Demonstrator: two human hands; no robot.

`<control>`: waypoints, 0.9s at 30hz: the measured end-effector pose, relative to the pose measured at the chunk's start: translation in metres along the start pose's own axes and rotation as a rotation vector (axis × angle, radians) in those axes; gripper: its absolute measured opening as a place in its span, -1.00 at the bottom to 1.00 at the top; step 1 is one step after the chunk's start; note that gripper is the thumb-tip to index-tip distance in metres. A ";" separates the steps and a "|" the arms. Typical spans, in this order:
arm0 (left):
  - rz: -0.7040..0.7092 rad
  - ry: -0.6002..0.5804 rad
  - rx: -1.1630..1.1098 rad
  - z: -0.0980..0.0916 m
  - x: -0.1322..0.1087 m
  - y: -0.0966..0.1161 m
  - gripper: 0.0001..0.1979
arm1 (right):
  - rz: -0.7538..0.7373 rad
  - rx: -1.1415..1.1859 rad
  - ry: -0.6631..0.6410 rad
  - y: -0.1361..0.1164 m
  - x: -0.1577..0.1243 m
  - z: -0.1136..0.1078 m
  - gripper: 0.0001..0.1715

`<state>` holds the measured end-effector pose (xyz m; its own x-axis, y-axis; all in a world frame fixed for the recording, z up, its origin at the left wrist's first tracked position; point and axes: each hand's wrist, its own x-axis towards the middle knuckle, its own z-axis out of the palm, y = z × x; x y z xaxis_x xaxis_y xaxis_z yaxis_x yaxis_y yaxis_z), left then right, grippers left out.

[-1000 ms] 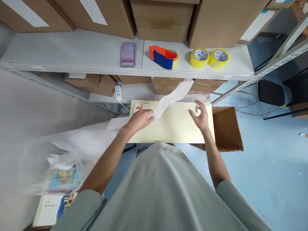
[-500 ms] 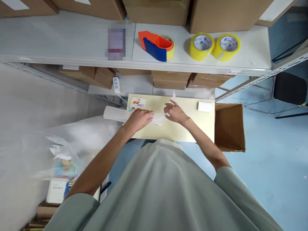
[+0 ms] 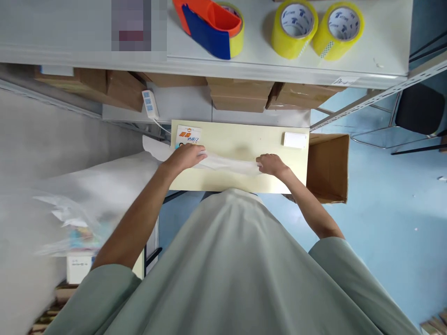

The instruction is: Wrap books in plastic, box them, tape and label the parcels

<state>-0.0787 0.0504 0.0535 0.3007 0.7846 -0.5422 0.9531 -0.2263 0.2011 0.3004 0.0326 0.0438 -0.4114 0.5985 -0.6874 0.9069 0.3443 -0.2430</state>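
Observation:
A thin, whitish plastic sheet (image 3: pixel 230 164) is stretched low over the pale yellow tabletop (image 3: pixel 240 184). My left hand (image 3: pixel 187 157) is closed on its left part, fingers curled over the edge. At the sheet's right end my right hand (image 3: pixel 271 165) pinches a corner. Behind my left hand, the wide rolled end of white sheeting (image 3: pixel 155 148) sticks out past the table's left side. A printed booklet (image 3: pixel 188 135) lies at the table's back left, its lower part hidden by my left hand. Toward the back right rests a small white box (image 3: pixel 295 140).
Above the table runs a grey shelf (image 3: pixel 258 69) bearing an orange-and-blue tape dispenser (image 3: pixel 209 44) and two yellow tape rolls (image 3: pixel 295 28) (image 3: pixel 338 30). An open cardboard box (image 3: pixel 328 167) stands right of the table. Cardboard boxes (image 3: pixel 240 93) and a power strip (image 3: pixel 150 103) sit behind.
My right hand has moved right and closed on the sheet's end, drawing it out longer. My left hand has shifted left. The view has tilted down, so the shelf appears higher and nearer.

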 end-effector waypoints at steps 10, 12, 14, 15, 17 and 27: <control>-0.112 -0.046 -0.174 0.037 0.058 -0.018 -0.73 | 0.195 0.410 0.207 0.085 0.004 0.041 -0.65; -0.122 0.027 -0.205 0.035 0.058 -0.013 -0.77 | 0.220 0.402 0.390 0.089 0.006 0.045 -0.62; -0.103 0.146 -0.232 0.033 0.052 -0.005 -0.80 | 0.261 0.355 0.560 0.089 0.003 0.048 -0.53; -0.092 0.212 -0.242 0.033 0.048 -0.001 -0.81 | 0.287 0.316 0.622 0.087 0.000 0.049 -0.48; -0.088 0.323 -0.257 0.037 0.039 0.007 -0.84 | 0.333 0.237 0.687 0.084 -0.008 0.053 -0.39; 0.016 0.307 -0.330 0.129 0.018 0.027 -0.77 | 0.237 0.101 0.553 0.081 -0.023 0.133 -0.19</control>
<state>-0.0432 -0.0157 -0.0557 0.2432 0.9288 -0.2797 0.8712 -0.0824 0.4839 0.3954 -0.0495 -0.0517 -0.1589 0.9466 -0.2804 0.9726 0.1013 -0.2091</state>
